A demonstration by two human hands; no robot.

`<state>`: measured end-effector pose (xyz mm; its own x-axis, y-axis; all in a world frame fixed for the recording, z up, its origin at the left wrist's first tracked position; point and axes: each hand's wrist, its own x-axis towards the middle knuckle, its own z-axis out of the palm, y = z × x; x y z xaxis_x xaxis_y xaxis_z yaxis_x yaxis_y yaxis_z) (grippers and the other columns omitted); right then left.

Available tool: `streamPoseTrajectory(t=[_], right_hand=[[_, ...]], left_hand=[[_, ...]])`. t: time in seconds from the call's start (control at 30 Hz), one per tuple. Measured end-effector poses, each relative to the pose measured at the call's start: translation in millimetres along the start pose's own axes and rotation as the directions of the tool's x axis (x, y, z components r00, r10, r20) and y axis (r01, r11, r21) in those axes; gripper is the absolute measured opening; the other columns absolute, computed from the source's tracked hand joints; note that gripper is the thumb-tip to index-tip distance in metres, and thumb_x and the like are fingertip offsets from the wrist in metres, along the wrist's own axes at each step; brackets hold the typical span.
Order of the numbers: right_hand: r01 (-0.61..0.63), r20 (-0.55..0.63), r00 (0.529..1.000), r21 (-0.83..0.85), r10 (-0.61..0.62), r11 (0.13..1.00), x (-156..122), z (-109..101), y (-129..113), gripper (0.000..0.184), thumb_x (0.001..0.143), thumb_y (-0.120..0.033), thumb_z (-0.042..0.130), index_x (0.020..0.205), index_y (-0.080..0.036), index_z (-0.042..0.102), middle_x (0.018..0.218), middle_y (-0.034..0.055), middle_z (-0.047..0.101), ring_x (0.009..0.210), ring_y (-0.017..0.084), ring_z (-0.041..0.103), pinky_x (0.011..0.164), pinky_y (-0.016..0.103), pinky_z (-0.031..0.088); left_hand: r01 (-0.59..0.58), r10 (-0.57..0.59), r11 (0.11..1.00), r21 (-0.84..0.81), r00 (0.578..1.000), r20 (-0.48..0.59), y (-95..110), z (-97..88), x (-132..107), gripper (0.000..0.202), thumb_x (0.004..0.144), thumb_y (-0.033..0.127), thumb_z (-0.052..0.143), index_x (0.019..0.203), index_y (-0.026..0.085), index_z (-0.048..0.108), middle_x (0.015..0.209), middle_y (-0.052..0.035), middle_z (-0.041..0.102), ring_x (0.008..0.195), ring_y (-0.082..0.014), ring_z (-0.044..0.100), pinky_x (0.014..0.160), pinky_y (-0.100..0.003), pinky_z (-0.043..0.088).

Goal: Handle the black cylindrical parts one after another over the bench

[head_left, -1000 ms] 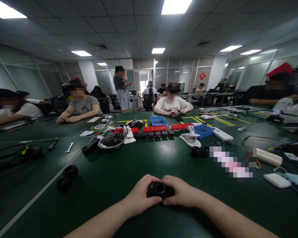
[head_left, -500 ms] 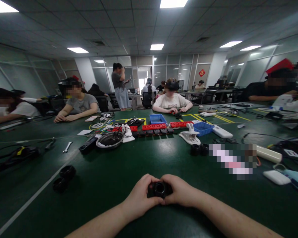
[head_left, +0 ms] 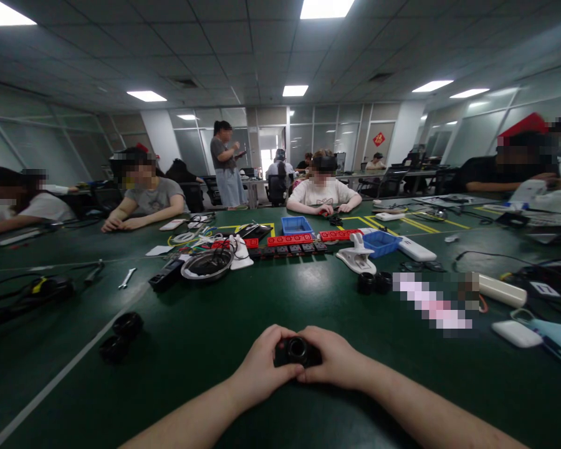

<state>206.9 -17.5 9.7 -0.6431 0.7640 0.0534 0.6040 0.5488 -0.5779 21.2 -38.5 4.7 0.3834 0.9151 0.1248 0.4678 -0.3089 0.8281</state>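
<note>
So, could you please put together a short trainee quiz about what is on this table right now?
1. True or false: the left hand and right hand both grip the black round part.
2. The wrench lies to which side of the metal bowl: A left, B right, C inside it?
3. What colour are the two small bins?
Key: 1 true; 2 A; 3 blue.
</note>
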Motion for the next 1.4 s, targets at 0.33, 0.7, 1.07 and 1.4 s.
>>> streamPoseTrajectory(t=[0.33,0.7,1.07,1.4], right_hand=[[-0.004,0.075,0.997,0.093,-0.003,0.996,-1,-6,3,0.033,0.057,-0.027,0.076,0.085,-0.016,0.062,0.08,-0.0005,0.055,0.074,0.017,0.053,0.061,0.023,0.038],[0.059,0.169,0.982,0.141,-0.082,0.988,-3,-12,7,0.039,0.058,-0.023,0.076,0.094,-0.017,0.062,0.085,-0.0012,0.054,0.078,0.016,0.051,0.065,0.023,0.039],[-0.066,0.1,0.994,0.147,0.052,0.987,-10,-36,-1,0.045,0.061,-0.038,0.072,0.1,-0.019,0.058,0.083,0.0016,0.059,0.07,0.017,0.054,0.058,0.025,0.041],[-0.404,-0.9,0.281,0.203,0.332,0.892,-63,-151,124,0.016,0.072,-0.035,0.049,0.063,-0.023,0.043,0.067,0.007,0.052,0.088,0.037,0.048,0.079,0.06,0.021]], left_hand=[[-0.056,0.056,0.998,-0.008,0.992,0.109,7,-8.0,-4,0.036,0.064,0.015,0.071,0.098,0.02,0.058,0.094,-0.001,0.054,0.082,-0.0175,0.05,0.065,-0.023,0.039],[-0.089,0.081,0.995,0.047,0.984,0.158,9,-6.2,-5,0.045,0.065,0.015,0.069,0.107,0.024,0.055,0.097,-0.0006,0.052,0.083,-0.0174,0.049,0.069,-0.024,0.041],[-0.007,0.001,0.998,0.055,0.993,0.12,11,-3.9,-7,0.039,0.064,0.017,0.071,0.1,0.022,0.057,0.095,-0.0007,0.052,0.082,-0.0178,0.049,0.067,-0.024,0.039],[0.021,-0.03,0.998,0.061,0.989,0.145,10,-4.8,-7,0.039,0.067,0.022,0.07,0.103,0.023,0.055,0.098,-0.0012,0.051,0.082,-0.0179,0.048,0.068,-0.025,0.039]])
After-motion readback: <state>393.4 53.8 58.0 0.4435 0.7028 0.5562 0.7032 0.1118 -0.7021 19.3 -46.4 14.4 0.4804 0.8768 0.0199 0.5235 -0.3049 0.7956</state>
